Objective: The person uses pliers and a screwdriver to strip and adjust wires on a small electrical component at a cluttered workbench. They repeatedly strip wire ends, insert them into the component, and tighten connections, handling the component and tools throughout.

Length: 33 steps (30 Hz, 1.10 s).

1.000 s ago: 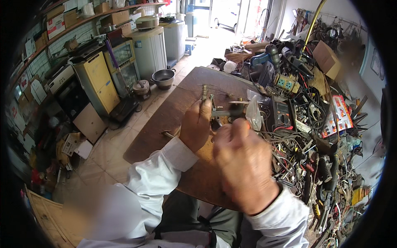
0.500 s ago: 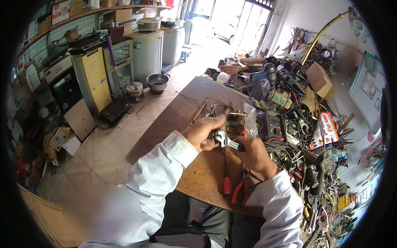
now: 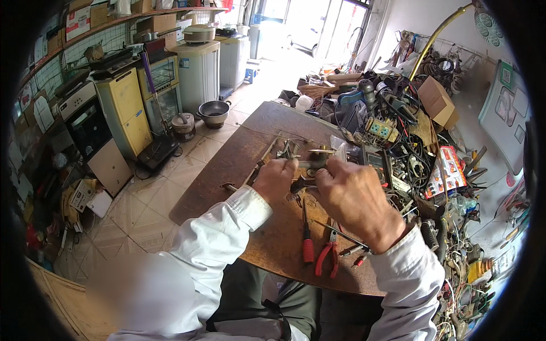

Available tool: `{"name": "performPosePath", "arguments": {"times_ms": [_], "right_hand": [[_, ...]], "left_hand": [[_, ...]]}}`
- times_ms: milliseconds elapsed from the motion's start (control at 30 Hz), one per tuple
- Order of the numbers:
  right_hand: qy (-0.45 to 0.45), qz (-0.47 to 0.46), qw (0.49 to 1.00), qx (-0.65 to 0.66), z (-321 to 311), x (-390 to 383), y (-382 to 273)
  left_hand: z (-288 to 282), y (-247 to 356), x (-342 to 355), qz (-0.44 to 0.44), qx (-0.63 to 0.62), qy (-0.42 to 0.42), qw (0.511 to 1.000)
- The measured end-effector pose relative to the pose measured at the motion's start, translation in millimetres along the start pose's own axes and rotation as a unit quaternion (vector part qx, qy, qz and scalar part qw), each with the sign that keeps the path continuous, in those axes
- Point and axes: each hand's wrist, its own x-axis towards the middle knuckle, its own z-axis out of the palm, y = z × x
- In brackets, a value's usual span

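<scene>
I see right hand [image 3: 359,200] now turned back-up, fingers closed on wrench [image 3: 301,183]; grip apparently reset. Left hand [image 3: 275,182] near: finger state hidden, cannot tell.

No wording could be made out; blurred print stood on a red-and-white packaging sheet [image 3: 446,172] and a red-and-white carton [image 3: 78,21]; a green square label [image 3: 505,74], likewise illegible, marked a pale panel [image 3: 492,122].
</scene>
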Motion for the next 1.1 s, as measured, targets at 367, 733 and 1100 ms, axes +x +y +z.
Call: {"name": "performPosePath", "arguments": {"times_ms": [367,733,1100], "right_hand": [[0.11,0.242,0.957,0.119,61,-23,-82],[0.04,0.22,0.923,0.312,98,-29,19],[0.174,0.158,0.959,0.161,129,-47,22]], "left_hand": [[-14,20,-3,-0.176,-0.509,0.071,0.839],[-23,26,-11,-0.232,-0.398,-0.168,0.871],[-13,18,-9,-0.259,-0.34,-0.24,0.872]]}}
